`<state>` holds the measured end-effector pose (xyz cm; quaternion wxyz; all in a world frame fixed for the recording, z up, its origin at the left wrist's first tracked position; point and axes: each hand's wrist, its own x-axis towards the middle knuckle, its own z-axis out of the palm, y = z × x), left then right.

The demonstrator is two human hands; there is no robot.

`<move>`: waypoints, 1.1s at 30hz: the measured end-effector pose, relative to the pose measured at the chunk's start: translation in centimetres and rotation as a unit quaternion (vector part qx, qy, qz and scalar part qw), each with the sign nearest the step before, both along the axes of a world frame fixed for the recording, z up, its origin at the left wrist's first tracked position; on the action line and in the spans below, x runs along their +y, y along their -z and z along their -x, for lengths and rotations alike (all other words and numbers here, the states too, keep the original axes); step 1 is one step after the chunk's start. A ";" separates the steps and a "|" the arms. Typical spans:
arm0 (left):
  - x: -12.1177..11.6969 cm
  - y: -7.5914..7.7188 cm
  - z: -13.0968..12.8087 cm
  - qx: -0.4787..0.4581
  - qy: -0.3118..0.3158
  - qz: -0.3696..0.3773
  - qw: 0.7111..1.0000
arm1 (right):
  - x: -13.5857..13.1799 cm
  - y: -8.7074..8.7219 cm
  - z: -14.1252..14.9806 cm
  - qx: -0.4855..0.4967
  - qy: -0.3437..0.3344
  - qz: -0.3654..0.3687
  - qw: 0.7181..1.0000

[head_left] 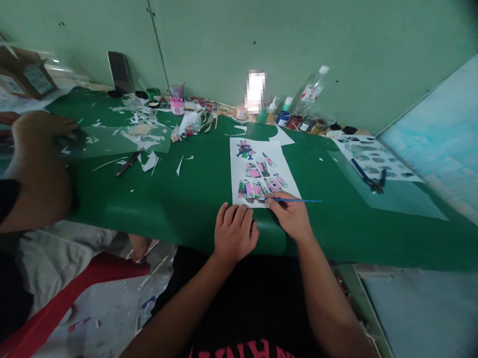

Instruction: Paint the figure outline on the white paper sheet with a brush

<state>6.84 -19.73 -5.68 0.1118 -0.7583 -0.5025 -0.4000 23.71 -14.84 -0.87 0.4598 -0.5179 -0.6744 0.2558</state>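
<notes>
A white sheet of paper (289,168) printed or painted with pink, green and dark shapes lies on the green table in front of me. My right hand (292,219) pinches a thin blue-handled paintbrush (305,200) over the sheet's lower right part. The brush tip is at the bottom row of shapes; whether it touches the paper I cannot tell. My left hand (234,230) rests at the table's front edge by the sheet's lower left corner, its fingers slightly bent and apart, holding nothing.
Blue-handled pliers (369,177) lie at right near another patterned sheet (396,170). Paint jars (283,118), a plastic bottle (312,92) and a pink cup (177,105) line the wall. Paper scraps (151,161) litter the left. A co-worker's arm (40,169) rests there, near a cardboard box (17,71).
</notes>
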 end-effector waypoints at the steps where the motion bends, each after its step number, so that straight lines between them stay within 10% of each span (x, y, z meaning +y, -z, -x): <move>1: 0.0 0.0 0.0 0.000 0.000 -0.001 1.000 | 0.0 0.0 0.0 0.000 0.001 0.000 1.000; 33: 0.0 0.0 0.0 0.000 0.002 0.006 1.000 | -0.3 -0.4 -0.1 -0.004 0.002 0.025 1.000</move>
